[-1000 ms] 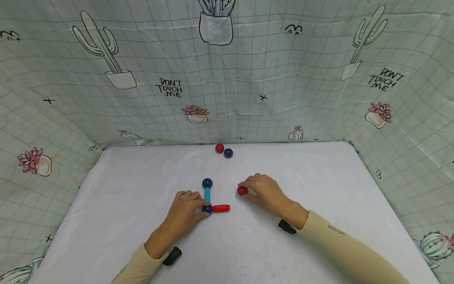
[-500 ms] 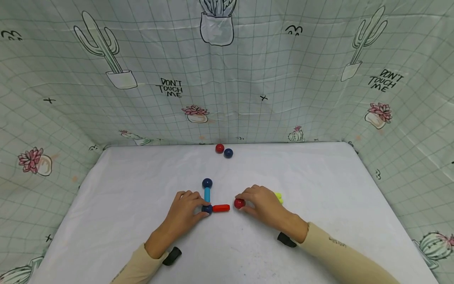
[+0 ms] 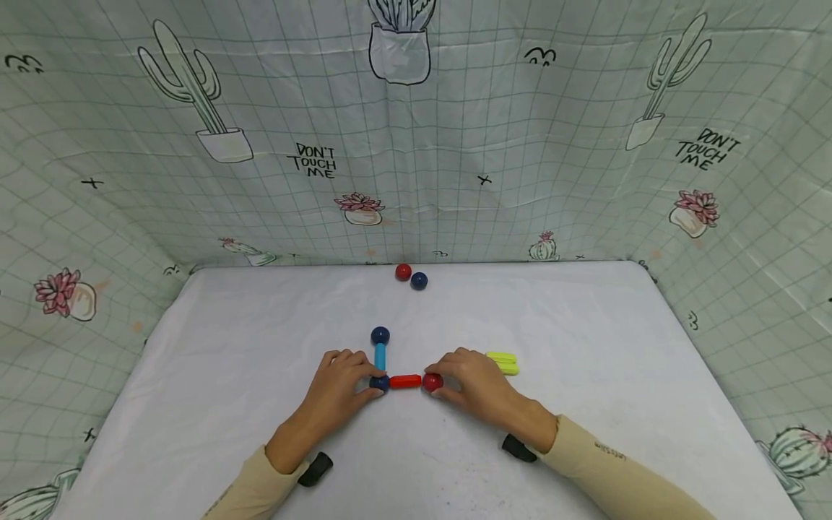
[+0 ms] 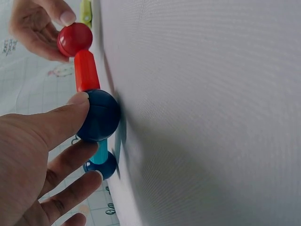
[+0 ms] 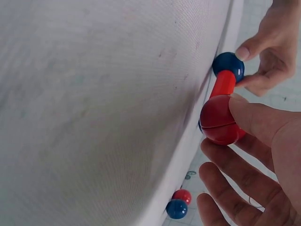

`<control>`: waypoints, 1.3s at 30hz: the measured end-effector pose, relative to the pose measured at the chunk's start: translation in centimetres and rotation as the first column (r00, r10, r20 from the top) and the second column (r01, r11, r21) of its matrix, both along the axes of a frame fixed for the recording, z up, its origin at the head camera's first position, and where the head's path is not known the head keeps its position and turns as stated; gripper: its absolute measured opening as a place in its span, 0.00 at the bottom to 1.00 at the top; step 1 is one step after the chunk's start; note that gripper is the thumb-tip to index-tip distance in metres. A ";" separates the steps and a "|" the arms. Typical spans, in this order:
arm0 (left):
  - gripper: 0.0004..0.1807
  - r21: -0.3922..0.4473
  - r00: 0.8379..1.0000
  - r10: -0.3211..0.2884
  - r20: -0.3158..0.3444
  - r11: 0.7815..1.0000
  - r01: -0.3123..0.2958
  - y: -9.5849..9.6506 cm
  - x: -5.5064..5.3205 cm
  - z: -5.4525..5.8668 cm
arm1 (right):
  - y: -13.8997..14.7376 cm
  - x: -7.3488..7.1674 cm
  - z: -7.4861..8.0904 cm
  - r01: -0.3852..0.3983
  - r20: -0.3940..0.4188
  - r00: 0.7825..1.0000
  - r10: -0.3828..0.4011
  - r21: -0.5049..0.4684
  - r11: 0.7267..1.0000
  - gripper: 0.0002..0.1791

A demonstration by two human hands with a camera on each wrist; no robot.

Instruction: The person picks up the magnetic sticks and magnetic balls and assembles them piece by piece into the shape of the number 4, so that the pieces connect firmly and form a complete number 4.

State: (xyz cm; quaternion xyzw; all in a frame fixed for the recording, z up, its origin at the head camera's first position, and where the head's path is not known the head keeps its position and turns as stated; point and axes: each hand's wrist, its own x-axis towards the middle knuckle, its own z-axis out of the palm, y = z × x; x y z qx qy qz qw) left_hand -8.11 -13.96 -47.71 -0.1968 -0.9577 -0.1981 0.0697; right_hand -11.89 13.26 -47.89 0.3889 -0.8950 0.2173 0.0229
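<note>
My left hand (image 3: 343, 386) pinches a dark blue ball (image 4: 99, 115) between thumb and fingers at the corner of a small L-shaped build. From that ball a light blue rod (image 3: 380, 356) runs back to a second dark blue ball (image 3: 380, 335). A red rod (image 3: 406, 381) points right from the corner. At its far end my right hand (image 3: 477, 386) pinches a red ball (image 5: 220, 119) by thumb and fingers. Ball and red rod meet end to end in both wrist views.
Yellow-green rods (image 3: 503, 362) lie just behind my right hand. A loose red ball (image 3: 403, 272) and a loose dark blue ball (image 3: 419, 281) sit side by side at the back edge of the white table (image 3: 273, 310). A printed cloth (image 3: 416, 144) hangs behind.
My right hand has brought the red ball left and toward me, up to the red rod's end. The yellow-green rods have come into view behind it. My left hand stays in place.
</note>
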 end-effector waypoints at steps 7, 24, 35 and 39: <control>0.14 0.001 1.000 -0.004 0.009 1.000 0.004 0.0 0.0 -0.1 | -0.1 0.0 -0.2 0.004 0.007 1.000 -0.004 0.007 1.000 0.18; 0.14 0.005 1.000 -0.007 0.013 1.000 0.007 0.1 -0.2 0.0 | -0.2 0.0 -0.1 0.002 0.003 1.000 -0.002 0.022 1.000 0.18; 0.14 -0.002 0.999 0.007 0.037 1.000 -0.007 0.2 -0.1 0.1 | -0.2 0.2 -0.1 -0.009 0.004 1.000 0.008 0.043 0.999 0.19; 0.14 -0.006 0.999 0.011 0.039 1.000 -0.011 0.3 -0.1 0.2 | -0.2 0.2 0.0 -0.007 0.016 1.000 0.007 0.056 0.998 0.19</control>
